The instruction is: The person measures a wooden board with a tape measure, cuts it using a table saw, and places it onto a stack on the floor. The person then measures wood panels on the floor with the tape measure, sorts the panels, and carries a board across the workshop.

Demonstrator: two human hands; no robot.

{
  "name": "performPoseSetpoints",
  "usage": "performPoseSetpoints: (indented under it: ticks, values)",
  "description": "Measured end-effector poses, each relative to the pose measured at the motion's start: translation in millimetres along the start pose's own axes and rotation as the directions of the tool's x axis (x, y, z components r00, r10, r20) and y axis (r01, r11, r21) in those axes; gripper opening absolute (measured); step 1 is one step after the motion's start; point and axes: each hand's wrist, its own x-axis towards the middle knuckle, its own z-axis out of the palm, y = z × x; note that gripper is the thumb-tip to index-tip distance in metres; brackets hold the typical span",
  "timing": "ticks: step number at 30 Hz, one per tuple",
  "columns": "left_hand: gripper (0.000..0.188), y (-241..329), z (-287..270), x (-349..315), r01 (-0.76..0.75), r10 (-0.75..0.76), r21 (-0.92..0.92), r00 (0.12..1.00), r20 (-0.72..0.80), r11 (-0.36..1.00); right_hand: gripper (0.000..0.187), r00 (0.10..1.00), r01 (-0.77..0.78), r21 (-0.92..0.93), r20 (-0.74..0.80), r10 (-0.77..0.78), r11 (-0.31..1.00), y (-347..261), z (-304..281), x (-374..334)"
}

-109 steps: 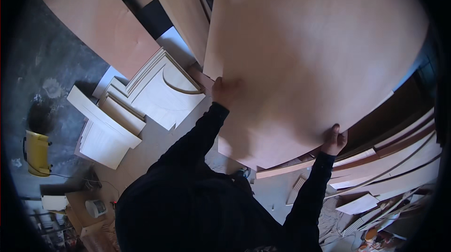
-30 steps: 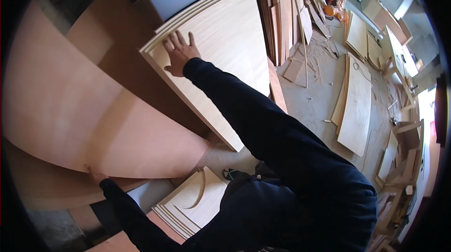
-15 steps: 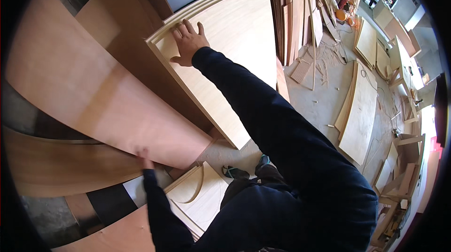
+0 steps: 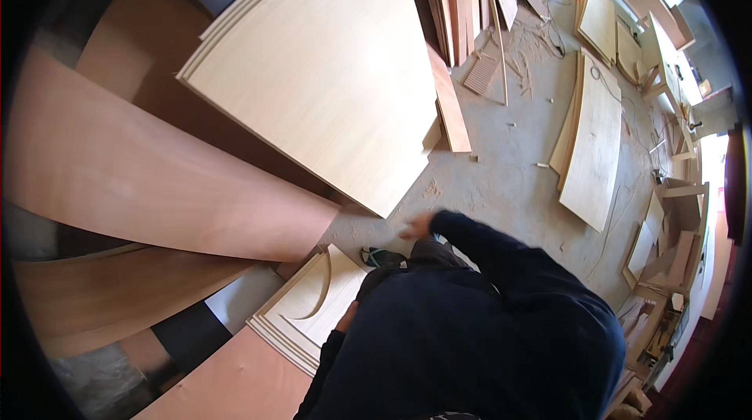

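My right hand (image 4: 417,226) hangs in front of my body, slightly blurred, its fingers loosely apart and holding nothing I can see. Close to it is the lower corner of a stack of pale plywood panels (image 4: 329,83), which leans upright ahead of me. My left hand (image 4: 347,317) is low at my left side, largely hidden by my dark sleeve and body, so its fingers do not show. Beside that hand lies a pale panel with a curved cutout piece (image 4: 313,287). A large reddish plywood sheet (image 4: 172,177) leans at the left, touched by neither hand.
A browner sheet (image 4: 125,287) curves below the reddish one. Long boards (image 4: 454,5) stand at the back, near a narrow offcut (image 4: 450,107). Panels (image 4: 595,146) lie on the floor at the right, among cords and wood scraps. Workbenches (image 4: 681,99) line the far right.
My right hand has left the top edge of the pale panels and come down near my body. My left hand has moved from the reddish sheet to my side. The view has shifted.
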Motion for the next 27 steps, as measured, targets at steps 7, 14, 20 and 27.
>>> performPoseSetpoints:
  ticks: [7,14,20,27]
  values:
    - [0.065,68.5,34.1,0.1,0.036,-0.030,-0.037,0.988,0.148,0.999,0.062,0.846,-0.105,0.993,0.056,0.530,0.063,150.4,326.7,-32.1]
    - [0.056,180.0,87.6,34.6,0.296,-0.223,0.488,0.954,-0.203,0.821,0.045,0.892,0.019,0.721,0.301,0.337,-0.693,114.6,388.0,-44.8]
    - [0.032,210.3,107.4,133.3,0.005,-0.183,0.817,0.975,0.123,0.576,0.048,0.834,0.243,0.547,0.303,0.461,-0.801,87.4,430.1,-66.3]
    - [0.036,266.6,280.6,179.9,-0.157,-0.199,0.945,0.955,0.219,0.286,0.095,0.610,0.055,0.894,0.322,0.724,-0.444,45.0,439.2,-90.3]
